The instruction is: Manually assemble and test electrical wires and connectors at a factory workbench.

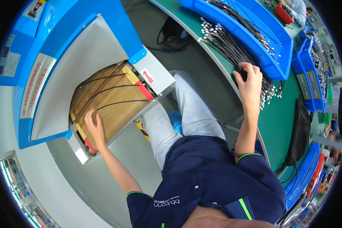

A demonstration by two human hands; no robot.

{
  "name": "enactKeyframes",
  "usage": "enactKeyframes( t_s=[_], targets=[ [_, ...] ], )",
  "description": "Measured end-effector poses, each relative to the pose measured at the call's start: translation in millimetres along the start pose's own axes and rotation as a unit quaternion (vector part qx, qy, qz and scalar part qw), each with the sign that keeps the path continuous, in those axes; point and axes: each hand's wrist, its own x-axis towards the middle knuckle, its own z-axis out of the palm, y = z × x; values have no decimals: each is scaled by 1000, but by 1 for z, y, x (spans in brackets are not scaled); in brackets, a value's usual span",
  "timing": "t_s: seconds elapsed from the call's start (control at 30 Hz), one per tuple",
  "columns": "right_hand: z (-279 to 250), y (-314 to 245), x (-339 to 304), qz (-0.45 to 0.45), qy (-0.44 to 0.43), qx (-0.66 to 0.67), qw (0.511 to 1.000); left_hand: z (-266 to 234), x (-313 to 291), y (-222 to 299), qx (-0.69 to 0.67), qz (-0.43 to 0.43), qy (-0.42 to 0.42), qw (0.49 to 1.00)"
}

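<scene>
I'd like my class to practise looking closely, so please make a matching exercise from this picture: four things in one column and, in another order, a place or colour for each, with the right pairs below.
Column one
1. Left hand
2. Right hand
3. Belt
4. Tray

Column two
A. Blue, on the green table
B. Over a bundle of black cables
C. Brown and ribbed
D. Near one end of a single cable

Right pairs: 1-D, 2-B, 3-C, 4-A

two hands point(95, 127) point(251, 85), three cables point(114, 87) on one belt point(117, 118)
</scene>
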Motion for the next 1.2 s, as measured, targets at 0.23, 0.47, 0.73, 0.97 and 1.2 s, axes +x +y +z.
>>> enactKeyframes(
  t_s=[0.23, 0.47, 0.73, 0.97, 1.2],
  targets=[
    [6, 19, -1, -1, 12, -69, 998, 23, -28, 46, -45, 41, -31, 998],
    [-28, 13, 15, 126, 72, 185, 972, 26, -35, 76, -64, 57, -55, 995],
    [-19, -20, -17, -174, -116, 225, 952, 35, -27, 142, -103, 93, -31, 990],
    [7, -40, -44, -193, -256, 266, 909, 27, -29, 167, -126, 119, -174, 969],
    [43, -71, -64, -266, -298, 361, 842, 34, -41, 187, -225, 101, -250, 936]
  ],
)
